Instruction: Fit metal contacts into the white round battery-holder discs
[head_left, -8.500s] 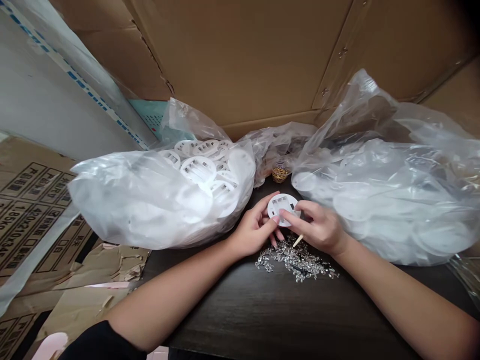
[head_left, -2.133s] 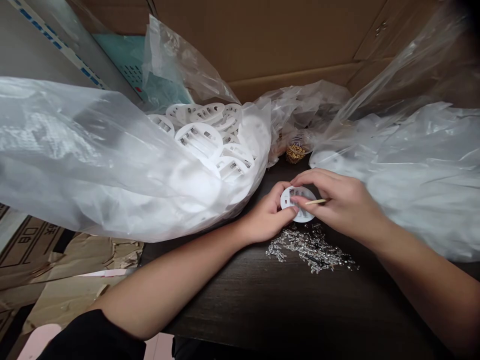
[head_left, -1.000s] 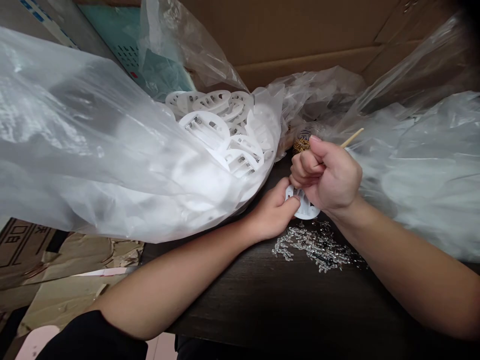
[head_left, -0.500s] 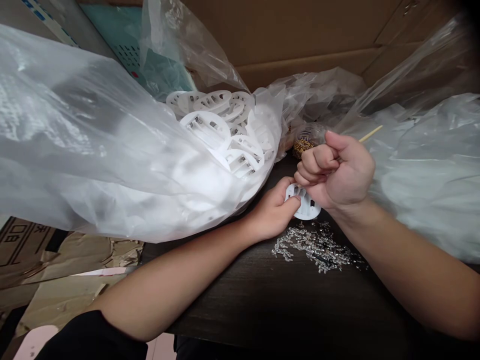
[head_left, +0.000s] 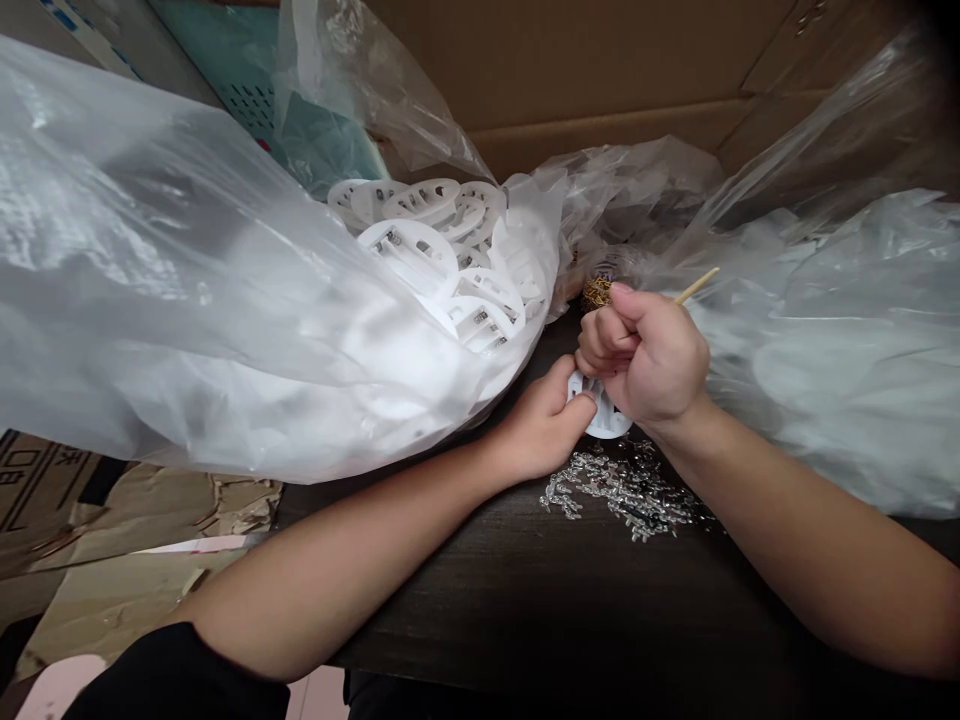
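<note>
My left hand (head_left: 551, 420) grips a round white plastic battery holder (head_left: 611, 424) near the middle of the dark table, thumb lying over its face. My right hand (head_left: 649, 350) is closed in a fist around a thin wooden stick (head_left: 697, 286), whose end pokes out behind the thumb side. The fist is right over the holder's far side and hides part of it; the stick's other end is out of sight. Just in front of the holder lies a loose heap of small shiny metal pieces (head_left: 630, 490).
A big clear plastic bag (head_left: 225, 330) on the left holds several similar white round holders (head_left: 412, 255). Another plastic bag (head_left: 840, 370) stands on the right. Behind my right hand are gold-coloured small parts in clear plastic (head_left: 596, 292). A cardboard wall (head_left: 600, 60) closes off the back.
My right hand has moved left and slightly down, with the stick, and covers more of the holder. My left hand keeps its grip almost in the same place.
</note>
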